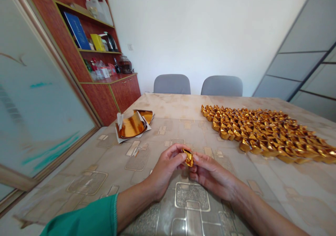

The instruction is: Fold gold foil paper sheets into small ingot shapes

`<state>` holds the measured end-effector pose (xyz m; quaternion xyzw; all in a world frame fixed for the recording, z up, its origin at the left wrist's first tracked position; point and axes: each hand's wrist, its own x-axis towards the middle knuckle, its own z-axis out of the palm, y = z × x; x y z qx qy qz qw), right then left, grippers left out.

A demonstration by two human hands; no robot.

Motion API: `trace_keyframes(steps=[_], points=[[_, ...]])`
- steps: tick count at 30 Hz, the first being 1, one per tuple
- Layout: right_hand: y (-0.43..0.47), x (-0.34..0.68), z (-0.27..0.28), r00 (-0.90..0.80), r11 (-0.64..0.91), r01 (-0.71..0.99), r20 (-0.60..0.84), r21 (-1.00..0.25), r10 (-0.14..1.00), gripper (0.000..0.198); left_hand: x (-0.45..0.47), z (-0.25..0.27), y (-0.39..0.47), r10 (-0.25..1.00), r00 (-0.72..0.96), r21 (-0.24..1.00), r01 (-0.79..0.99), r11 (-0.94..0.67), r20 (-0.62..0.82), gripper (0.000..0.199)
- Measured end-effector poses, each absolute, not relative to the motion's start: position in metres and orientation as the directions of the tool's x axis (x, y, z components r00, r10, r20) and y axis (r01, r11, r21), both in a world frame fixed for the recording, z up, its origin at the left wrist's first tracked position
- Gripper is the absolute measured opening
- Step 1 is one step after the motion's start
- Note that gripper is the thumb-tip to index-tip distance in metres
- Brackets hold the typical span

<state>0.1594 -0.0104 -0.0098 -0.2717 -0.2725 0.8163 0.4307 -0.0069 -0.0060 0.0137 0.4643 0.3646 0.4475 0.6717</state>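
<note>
Foil (189, 159), one piece: left hand (164, 168) and right hand (214, 176) are pinching it. Light pressure would likely be sparing its folds.

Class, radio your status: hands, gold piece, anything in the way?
Left hand, right hand: both pinching small folded gold foil piece. Piece held above patterned beige tablecloth. Nothing visibly blocking; rows of folded gold foil pieces sit apart, rightward.

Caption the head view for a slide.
Left hand and right hand hold a folded gold piece, rows of similar pieces beyond.
</note>
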Motion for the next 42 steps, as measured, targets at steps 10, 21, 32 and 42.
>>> trace_keyframes(steps=[10, 21, 32, 42], points=[[-0.0115, 0.1605, -0.0071, -0.474, -0.487, -0.520, -0.238, -0.702, 0.848, 0.033, -0.0053, 0.0111, -0.0070, 0.949, 0.301, 0.938, -0.294, 0.184, -0.092, 0.013], [-0.0111, 0.1602, -0.0077, -0.487, -0.494, -0.537, -0.227, -0.684, 0.843, 0.027, -0.0059, 0.0109, -0.0070, 0.952, 0.303, 0.956, -0.261, 0.135, -0.052, 0.016], [-0.0139, 0.1602, -0.0082, -0.471, -0.473, -0.536, -0.217, -0.700, 0.855, 0.022, -0.0081, 0.0110, -0.0061, 0.904, 0.394, 0.884, -0.345, 0.316, -0.169, 0.020], [-0.0109, 0.1617, -0.0046, -0.420, -0.468, -0.568, -0.251, -0.677, 0.872, 0.028, -0.0096, 0.0162, -0.0048, 0.900, 0.416, 0.857, -0.409, 0.314, -0.132, 0.022]])
